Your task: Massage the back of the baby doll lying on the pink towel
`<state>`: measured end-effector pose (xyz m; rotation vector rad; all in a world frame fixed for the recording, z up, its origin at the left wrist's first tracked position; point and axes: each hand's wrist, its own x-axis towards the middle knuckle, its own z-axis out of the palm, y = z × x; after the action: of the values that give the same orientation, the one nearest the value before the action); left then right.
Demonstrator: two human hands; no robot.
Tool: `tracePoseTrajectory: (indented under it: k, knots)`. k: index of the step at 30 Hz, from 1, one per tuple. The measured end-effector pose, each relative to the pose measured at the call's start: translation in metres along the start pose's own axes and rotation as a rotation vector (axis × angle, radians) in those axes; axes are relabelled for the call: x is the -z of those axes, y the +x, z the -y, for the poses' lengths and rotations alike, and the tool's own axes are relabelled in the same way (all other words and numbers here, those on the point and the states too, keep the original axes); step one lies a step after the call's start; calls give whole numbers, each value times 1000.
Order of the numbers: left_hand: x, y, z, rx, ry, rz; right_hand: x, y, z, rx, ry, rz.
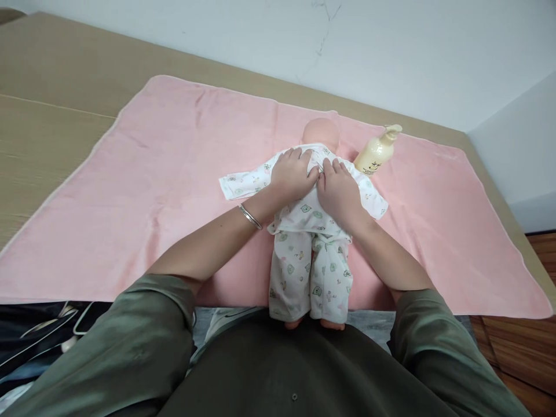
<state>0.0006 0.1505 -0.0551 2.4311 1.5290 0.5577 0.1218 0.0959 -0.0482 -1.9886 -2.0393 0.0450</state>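
A doll (309,219) lies stretched out on a pink blanket (191,145) spread over the surface (56,63), its bald head (320,131) toward 12 o'clock and its feet (332,325) at 6 o'clock, by the blanket's near edge. It wears a white printed shirt (291,220) and matching trousers (290,275); one sleeve reaches out to 9 o'clock, the other to 3 o'clock. Whether it lies face up or face down, I cannot tell.

The left hand (294,174) lies open, palm down, on the upper part of the shirt, fingers pointing toward 1 o'clock. The right hand (339,190) lies open beside it, also palm down on the shirt, fingers toward 11 o'clock. The thumbs come close together, with creased cloth near them. A silver bracelet (250,216) circles the left wrist.

At 2 o'clock from the doll's middle, a pale yellow pump bottle (376,152) stands on the blanket, just beside the sleeve. The white wall (243,35) rises behind, at 12 o'clock.
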Motion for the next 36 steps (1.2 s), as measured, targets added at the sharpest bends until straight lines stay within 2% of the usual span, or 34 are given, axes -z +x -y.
tracePoseTrajectory:
  k: [4, 8, 11, 16, 19, 25, 31, 34, 36]
  knots:
    - [-5, -9, -11, -49, 52, -75, 1, 17, -20, 49, 90, 23]
    - [-6, -14, -16, -70, 52, -92, -5, 32, -36, 88, 143, 42]
    - [-1, -8, -9, -38, 19, -59, -3, 24, -27, 25, 108, 51]
    - [10, 5, 8, -1, -106, 35, 14, 0, -1, -41, 69, 107]
    - [14, 4, 5, -6, -77, 71, 16, 4, -6, -14, 94, 114]
    - [7, -9, -13, -25, 41, -19, 4, 28, -32, 74, 115, 71]
    - [1, 1, -1, 10, -91, -14, -2, 7, -9, 62, -18, -6]
    - [-1, 4, 1, 4, -79, -26, -2, -3, 0, 72, -27, -39]
    - [-4, 2, -1, -12, -36, -49, -1, -1, -3, 64, -7, -22]
